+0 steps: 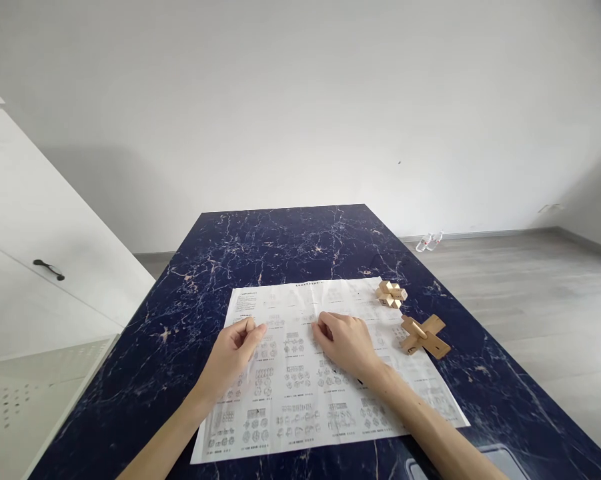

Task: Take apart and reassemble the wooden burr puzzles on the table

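Observation:
A large white instruction sheet point(300, 393), printed with rows of small diagrams, lies spread on the dark blue marbled table. On its left part rests my left hand point(237, 347), fingers curled in with the thumb against them and nothing visible in them. My right hand point(345, 340) lies palm down near the sheet's middle, its fingers folded under and closed; whatever is beneath them is hidden. Right of that hand, a cross-shaped wooden puzzle point(424, 335) overlaps the sheet's right edge. Behind it, at the far right corner, sits a smaller interlocking wooden puzzle point(391, 294).
The table point(285, 247) extends forward towards a pale wall point(300, 120). A white cabinet point(45, 220) with a black handle stands at the left. Partly under my right forearm is a grey-edged item point(503, 460) at the near edge. Grey flooring point(520, 287) shows on the right.

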A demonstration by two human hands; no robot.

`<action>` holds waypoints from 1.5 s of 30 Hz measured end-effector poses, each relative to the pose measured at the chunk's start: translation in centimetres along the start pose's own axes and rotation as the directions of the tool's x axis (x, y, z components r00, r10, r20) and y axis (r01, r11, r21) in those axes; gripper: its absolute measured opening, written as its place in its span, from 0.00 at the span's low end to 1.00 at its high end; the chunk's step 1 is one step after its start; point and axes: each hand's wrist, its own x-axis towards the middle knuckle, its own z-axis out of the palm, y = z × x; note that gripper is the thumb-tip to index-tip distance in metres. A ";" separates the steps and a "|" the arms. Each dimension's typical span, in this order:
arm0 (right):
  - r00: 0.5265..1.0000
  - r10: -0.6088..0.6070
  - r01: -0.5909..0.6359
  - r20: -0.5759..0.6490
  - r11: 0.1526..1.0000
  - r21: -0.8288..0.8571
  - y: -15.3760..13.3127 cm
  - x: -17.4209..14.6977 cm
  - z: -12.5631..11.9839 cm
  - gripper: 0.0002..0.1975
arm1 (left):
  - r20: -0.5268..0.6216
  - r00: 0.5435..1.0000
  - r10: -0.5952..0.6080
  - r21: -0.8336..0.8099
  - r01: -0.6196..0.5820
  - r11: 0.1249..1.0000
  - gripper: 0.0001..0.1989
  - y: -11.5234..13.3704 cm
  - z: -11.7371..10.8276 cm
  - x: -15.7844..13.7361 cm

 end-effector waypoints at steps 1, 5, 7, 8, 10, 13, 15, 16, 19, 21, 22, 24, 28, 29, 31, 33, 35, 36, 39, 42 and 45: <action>1.000 -0.001 0.001 0.002 1.000 0.001 0.0 0.0 0.0 0.17 | 0.000 1.000 0.006 0.002 -0.006 1.000 0.26 0.0 0.0 0.0; 1.000 0.000 0.000 0.001 1.000 0.003 0.2 0.0 0.2 0.18 | -0.009 1.000 0.012 0.016 -0.012 1.000 0.26 0.3 0.1 0.0; 1.000 -0.001 0.001 -0.002 1.000 0.006 0.2 0.0 0.2 0.18 | -0.009 1.000 0.012 0.026 -0.012 1.000 0.26 0.4 0.2 0.0; 1.000 -0.002 0.002 -0.004 1.000 0.008 0.2 0.0 0.1 0.18 | -0.008 1.000 0.014 0.032 -0.014 0.999 0.27 0.4 0.2 0.0; 1.000 -0.005 0.005 -0.006 1.000 0.013 0.2 0.1 0.1 0.18 | 0.002 1.000 0.021 0.047 -0.021 0.999 0.27 0.4 0.3 0.0; 1.000 -0.007 0.007 -0.012 1.000 0.021 0.0 0.0 -0.1 0.17 | 0.026 0.998 0.048 0.076 -0.050 0.996 0.26 0.1 0.5 0.1; 1.000 -0.004 0.005 -0.023 1.000 0.028 -0.1 0.0 -0.1 0.17 | 0.044 0.996 0.072 0.098 -0.076 0.992 0.26 -0.2 0.5 0.1; 1.000 0.000 0.000 -0.030 1.000 0.030 -0.1 0.0 -0.1 0.18 | 0.050 0.995 0.082 0.108 -0.087 0.990 0.26 -0.4 0.5 0.2; 0.995 0.011 -0.008 -0.098 0.999 0.033 0.2 0.1 -0.2 0.16 | 0.057 0.993 0.099 0.133 -0.106 0.985 0.26 -0.7 0.6 0.3; 0.973 -0.015 0.016 -0.232 1.000 0.002 0.8 0.3 -0.4 0.10 | 0.054 0.992 0.110 0.147 -0.117 0.982 0.26 -0.7 0.6 0.3; 0.948 -0.039 0.031 -0.316 0.999 -0.032 1.2 0.4 -0.5 0.07 | 0.053 0.992 0.114 0.153 -0.121 0.981 0.26 -0.6 0.6 0.3; 0.889 -0.074 0.025 -0.452 0.993 -0.113 2.1 0.6 -0.9 0.07 | 0.048 0.992 0.120 0.165 -0.126 0.978 0.25 -0.6 0.7 0.3; 0.846 -0.064 -0.054 -0.529 0.977 -0.205 3.8 0.8 -1.5 0.15 | 0.055 0.991 0.123 0.182 -0.131 0.975 0.25 -0.5 0.8 0.3; 0.848 -0.046 -0.080 -0.527 0.974 -0.213 4.2 0.8 -1.6 0.18 | 0.060 0.991 0.123 0.182 -0.132 0.974 0.25 -0.5 0.8 0.3; 0.862 -0.004 -0.130 -0.508 0.965 -0.229 4.7 0.7 -1.5 0.21 | 0.066 0.990 0.123 0.180 -0.133 0.975 0.25 -0.6 0.8 0.3; 0.873 0.030 -0.167 -0.486 0.956 -0.242 5.0 0.7 -1.4 0.22 | 0.065 0.990 0.125 0.179 -0.135 0.974 0.25 -0.6 0.8 0.3; 0.880 0.046 -0.183 -0.473 0.952 -0.247 5.2 0.7 -1.2 0.23 | 0.064 0.989 0.131 0.179 -0.140 0.974 0.25 -0.5 0.8 0.3; 0.882 0.051 -0.186 -0.469 0.951 -0.247 5.3 0.7 -1.1 0.23 | 0.066 0.989 0.133 0.177 -0.143 0.974 0.25 -0.5 0.8 0.3; 0.887 0.071 -0.201 -0.456 0.949 -0.244 5.8 0.7 -0.9 0.24 | 0.069 0.988 0.137 0.170 -0.147 0.974 0.25 -0.5 0.8 0.2; 0.891 0.089 -0.220 -0.446 0.943 -0.250 6.3 0.6 -0.5 0.26 | 0.070 0.988 0.140 0.165 -0.150 0.975 0.25 -0.7 0.8 0.2; 0.888 0.082 -0.220 -0.452 0.940 -0.260 6.6 0.6 -0.4 0.25 | 0.072 0.988 0.137 0.173 -0.148 0.974 0.25 -0.9 0.8 0.2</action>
